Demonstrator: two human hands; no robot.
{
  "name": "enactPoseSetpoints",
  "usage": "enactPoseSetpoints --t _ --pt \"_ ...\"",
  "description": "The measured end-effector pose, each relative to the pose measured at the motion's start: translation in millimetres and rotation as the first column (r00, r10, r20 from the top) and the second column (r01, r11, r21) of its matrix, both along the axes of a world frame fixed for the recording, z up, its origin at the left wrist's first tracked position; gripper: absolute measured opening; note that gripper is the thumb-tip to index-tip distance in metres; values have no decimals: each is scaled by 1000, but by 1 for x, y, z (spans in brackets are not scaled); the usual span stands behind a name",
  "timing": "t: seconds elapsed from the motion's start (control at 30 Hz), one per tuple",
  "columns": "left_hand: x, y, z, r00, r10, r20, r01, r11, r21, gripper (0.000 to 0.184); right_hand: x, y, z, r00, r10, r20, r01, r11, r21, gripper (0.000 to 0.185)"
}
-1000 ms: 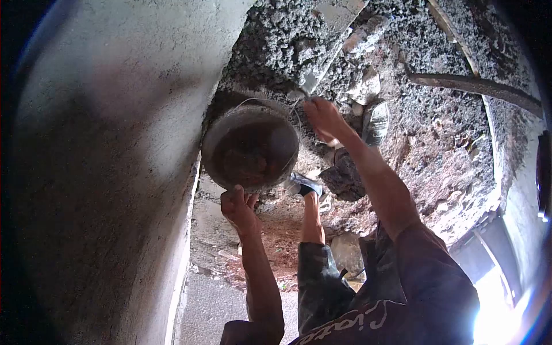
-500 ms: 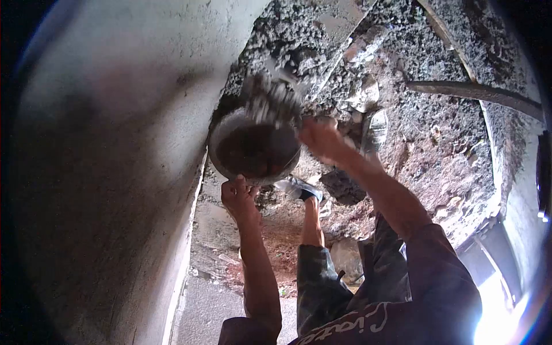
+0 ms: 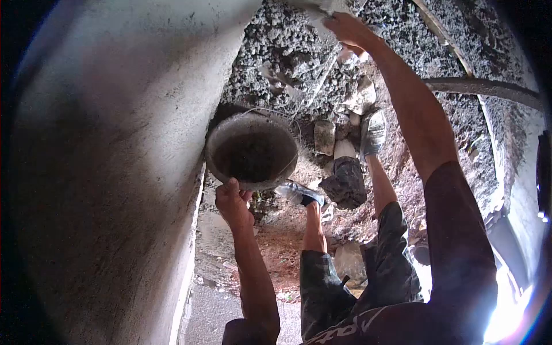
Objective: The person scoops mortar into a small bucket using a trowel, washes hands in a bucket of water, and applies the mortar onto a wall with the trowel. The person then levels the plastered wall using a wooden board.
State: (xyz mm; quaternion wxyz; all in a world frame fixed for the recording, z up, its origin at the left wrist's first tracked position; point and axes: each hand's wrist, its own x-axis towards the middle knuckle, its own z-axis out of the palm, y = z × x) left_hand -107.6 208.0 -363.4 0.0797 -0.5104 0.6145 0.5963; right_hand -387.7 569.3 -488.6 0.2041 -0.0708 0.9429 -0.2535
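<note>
My left hand is closed on the near rim of a round grey bucket. The bucket tilts toward me, its inside dark and coated. A thin wire handle arcs past the far rim. Up at the top of the view, my right hand is closed around what looks like a trowel, partly cut off by the frame edge and blurred. It is held over loose grey rubble, with the arm stretched far forward.
A rough plastered wall rises along the left, close to the bucket. My feet stand on uneven ground, one shoe beside stones and a dark lump. A curved bar crosses at right.
My right hand has moved from beside the bucket, where grey material blurred over the rim, up and away to the top. My left hand stays on the rim; the bucket has shifted slightly.
</note>
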Motion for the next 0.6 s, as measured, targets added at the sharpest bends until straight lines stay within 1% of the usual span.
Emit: enactPoseSetpoints --t 0.03,0.1,0.13,0.17,0.2,0.23,0.27,0.3,0.33,0.4,0.43,0.5,0.53,0.57,0.6 --pt "-1 1 1 1000 -2 3 2 1000 1 21 -2 -6 -17 995 66 -69 -66 998 0 44" --pt "-2 2 5 999 -39 35 41 998 -48 22 18 -27 -2 996 85 4 -85 995 48 42" --pt "-1 0 2 998 -45 33 46 998 -43 22 25 -33 -32 979 204 -1 -202 970 133 38" --pt "1 -3 -4 998 -46 40 47 998 -36 23 40 -49 1 989 -100 106 91 992 86 27" --pt "2 -5 -4 998 -44 52 45 998 -33 23 50 -49 -13 975 196 -108 -165 956 244 25" --pt "4 -6 -5 998 -43 55 45 998 -35 23 63 -47 -28 831 495 -255 -356 825 439 22" --pt "2 -5 -5 999 -40 30 40 999 -21 23 68 -57 -21 913 397 -96 -349 880 322 25" --pt "2 -2 -3 999 -36 5 36 999 -7 24 78 -71 -8 950 302 80 -312 927 207 29" --pt "0 0 -3 999 -35 2 35 999 -3 24 90 -80 8 988 131 87 -129 991 -30 36" --pt "-1 2 0 999 -40 16 41 998 -49 24 112 -115 19 922 93 376 -166 972 167 40" --pt "-2 3 0 999 -41 12 42 998 -47 24 129 -122 35 915 116 385 -161 983 87 38" --pt "-1 0 1 999 -43 27 44 998 -38 26 150 -128 53 953 86 289 -100 994 34 35" --pt "2 -4 0 998 -45 33 47 998 -43 26 153 -125 42 952 85 295 -98 995 28 35" --pt "5 -8 -4 998 -55 11 55 998 -28 27 155 -116 21 985 146 89 -157 978 135 30" --pt "8 -10 -7 998 -61 -12 61 998 -12 29 157 -106 5 968 226 -114 -192 949 250 26"
